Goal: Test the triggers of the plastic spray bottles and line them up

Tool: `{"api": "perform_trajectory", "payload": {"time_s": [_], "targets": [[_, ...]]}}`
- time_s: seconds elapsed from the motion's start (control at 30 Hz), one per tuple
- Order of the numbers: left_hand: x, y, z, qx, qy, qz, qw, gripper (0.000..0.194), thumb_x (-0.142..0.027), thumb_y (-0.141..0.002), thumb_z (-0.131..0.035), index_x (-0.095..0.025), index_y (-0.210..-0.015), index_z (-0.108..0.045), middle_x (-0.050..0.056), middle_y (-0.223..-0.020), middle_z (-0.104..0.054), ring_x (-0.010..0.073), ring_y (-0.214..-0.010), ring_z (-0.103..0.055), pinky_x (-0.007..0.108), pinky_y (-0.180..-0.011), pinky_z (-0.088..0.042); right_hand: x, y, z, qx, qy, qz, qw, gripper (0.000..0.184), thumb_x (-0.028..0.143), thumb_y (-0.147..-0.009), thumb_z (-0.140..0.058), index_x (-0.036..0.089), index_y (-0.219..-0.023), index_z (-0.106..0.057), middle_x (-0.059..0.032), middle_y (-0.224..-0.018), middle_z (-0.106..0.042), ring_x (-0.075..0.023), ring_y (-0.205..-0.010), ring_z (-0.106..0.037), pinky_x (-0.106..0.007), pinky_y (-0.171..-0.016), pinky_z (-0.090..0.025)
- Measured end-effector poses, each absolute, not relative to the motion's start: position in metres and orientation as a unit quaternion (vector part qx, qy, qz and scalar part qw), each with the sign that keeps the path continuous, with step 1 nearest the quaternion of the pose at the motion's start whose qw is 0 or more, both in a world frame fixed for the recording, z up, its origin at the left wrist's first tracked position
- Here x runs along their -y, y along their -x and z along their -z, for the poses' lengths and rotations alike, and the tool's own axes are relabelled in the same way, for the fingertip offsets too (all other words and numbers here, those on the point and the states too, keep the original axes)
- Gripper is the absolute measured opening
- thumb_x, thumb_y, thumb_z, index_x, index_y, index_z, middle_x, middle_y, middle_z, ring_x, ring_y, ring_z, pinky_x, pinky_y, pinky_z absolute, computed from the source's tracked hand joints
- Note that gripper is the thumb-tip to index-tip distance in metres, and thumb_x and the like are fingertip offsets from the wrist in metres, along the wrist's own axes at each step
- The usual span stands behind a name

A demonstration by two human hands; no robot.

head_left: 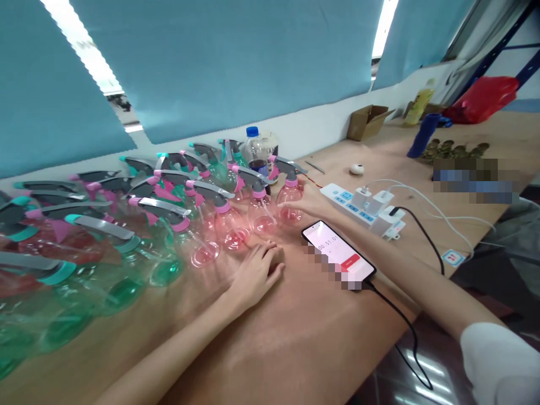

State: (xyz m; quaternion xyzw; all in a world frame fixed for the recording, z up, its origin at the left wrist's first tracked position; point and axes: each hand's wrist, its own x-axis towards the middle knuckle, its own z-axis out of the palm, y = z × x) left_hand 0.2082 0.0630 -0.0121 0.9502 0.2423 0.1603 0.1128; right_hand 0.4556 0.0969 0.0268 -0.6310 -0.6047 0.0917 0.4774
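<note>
My right hand (pixel 306 203) is wrapped round the body of a clear pink spray bottle (pixel 288 196) at the right end of a group. Its thumb lies across the front, and the other fingers are partly hidden behind the bottle. The bottle stands upright with a grey and pink trigger head. My left hand (pixel 258 271) rests on the tabletop with nothing in it, fingers apart and slightly bent. Just beyond it stands another pink spray bottle (pixel 230 222). Several more, pink or green, crowd the left side, among them a green spray bottle (pixel 126 247).
A phone (pixel 337 253) with a running timer lies below my right forearm, its black cable hanging off the table edge. Behind the arm sits a white power strip (pixel 348 201) with chargers. A drink bottle (pixel 255 147), a cardboard box (pixel 367 124) and a red bag (pixel 485 100) stand farther back.
</note>
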Motion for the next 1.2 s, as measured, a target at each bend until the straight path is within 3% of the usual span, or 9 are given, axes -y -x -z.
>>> {"api": "perform_trajectory", "payload": {"time_s": [0.3,0.5,0.7,0.83,0.93,1.07,1.2], "targets": [[-0.061,-0.207,0.011,-0.238,-0.944,-0.188,0.133,0.026,-0.024,-0.093,-0.052,-0.018,-0.118,-0.052,0.011,-0.121,-0.058,0.0277,-0.119,-0.052,0.046,-0.099,-0.044,-0.084,-0.453,-0.036,0.567,0.646,-0.051,0.509,0.049,0.040,-0.064,-0.078,0.016,-0.103,-0.062,-0.0115,-0.107,-0.070,-0.0283,-0.102,-0.064,-0.043,-0.094,-0.045],[-0.054,-0.197,0.009,-0.247,-0.927,-0.233,0.158,0.028,-0.024,-0.094,-0.049,-0.019,-0.122,-0.048,0.011,-0.123,-0.056,0.0257,-0.117,-0.053,0.045,-0.099,-0.044,-0.028,-0.439,-0.057,0.557,0.640,-0.054,0.526,0.051,0.047,-0.067,-0.076,0.018,-0.106,-0.060,-0.0098,-0.106,-0.069,-0.0279,-0.097,-0.065,-0.042,-0.088,-0.048],[-0.034,-0.173,0.002,-0.260,-0.890,-0.299,0.226,0.060,-0.035,-0.090,-0.059,-0.021,-0.140,-0.030,0.013,-0.136,-0.045,0.0282,-0.127,-0.044,0.048,-0.104,-0.040,0.026,-0.377,-0.055,0.630,0.587,-0.121,0.493,0.043,0.045,-0.065,-0.080,0.021,-0.096,-0.063,-0.0052,-0.097,-0.068,-0.0240,-0.088,-0.064,-0.038,-0.079,-0.051],[-0.018,-0.149,0.001,-0.238,-0.879,-0.322,0.257,0.082,-0.038,-0.082,-0.068,-0.025,-0.146,-0.019,0.015,-0.144,-0.037,0.0325,-0.133,-0.037,0.053,-0.109,-0.033,0.040,-0.340,-0.053,0.680,0.509,-0.235,0.473,0.040,0.032,-0.073,-0.075,0.024,-0.110,-0.061,-0.0033,-0.111,-0.067,-0.0218,-0.100,-0.064,-0.037,-0.086,-0.051],[-0.009,-0.127,0.002,-0.255,-0.871,-0.328,0.262,0.087,-0.038,-0.080,-0.071,-0.025,-0.147,-0.018,0.015,-0.144,-0.038,0.0339,-0.132,-0.040,0.054,-0.106,-0.036,0.042,-0.319,-0.055,0.711,0.484,-0.250,0.444,0.039,0.026,-0.075,-0.073,0.024,-0.112,-0.061,-0.0038,-0.114,-0.066,-0.0218,-0.104,-0.062,-0.037,-0.090,-0.049],[-0.001,-0.099,0.003,-0.282,-0.862,-0.337,0.252,0.091,-0.043,-0.078,-0.073,-0.026,-0.147,-0.018,0.016,-0.143,-0.040,0.0358,-0.130,-0.043,0.056,-0.105,-0.037,0.038,-0.291,-0.054,0.717,0.495,-0.238,0.430,0.049,0.035,-0.070,-0.077,0.023,-0.114,-0.059,-0.0067,-0.115,-0.066,-0.0265,-0.108,-0.061,-0.043,-0.091,-0.048],[0.007,-0.074,0.003,-0.306,-0.847,-0.352,0.257,0.093,-0.047,-0.076,-0.074,-0.027,-0.147,-0.017,0.015,-0.142,-0.041,0.0361,-0.126,-0.047,0.055,-0.100,-0.043,0.034,-0.261,-0.053,0.748,0.478,-0.241,0.393,0.039,0.039,-0.070,-0.077,0.023,-0.102,-0.063,-0.0048,-0.103,-0.068,-0.0255,-0.098,-0.062,-0.043,-0.086,-0.050]]}}
